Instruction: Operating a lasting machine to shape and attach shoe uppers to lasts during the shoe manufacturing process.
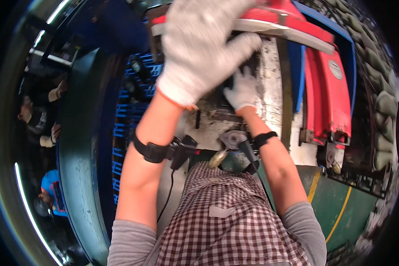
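My left hand (197, 53), in a white knitted glove with an orange cuff edge, is raised high and close to the view. Its thumb sticks out to the right, apart from the other fingers, which are blurred and partly cut off by the upper edge. Behind it is a red machine cover (275, 17) with a pale lower rim; whether the hand touches it I cannot tell. Lower down, my right hand (243, 91), gloved alike, reaches forward with fingers spread over a dark recess beside a worn metal plate (270, 75). Nothing shows in its fingers.
A second red machine arm (330, 93) stands at the right inside a blue frame (352, 57). Grey-green curved pieces (385, 106) are stacked along the far right. Blue racks (119, 115) and a long blue-green panel (82, 155) lie left. Other people (51, 195) are beyond it.
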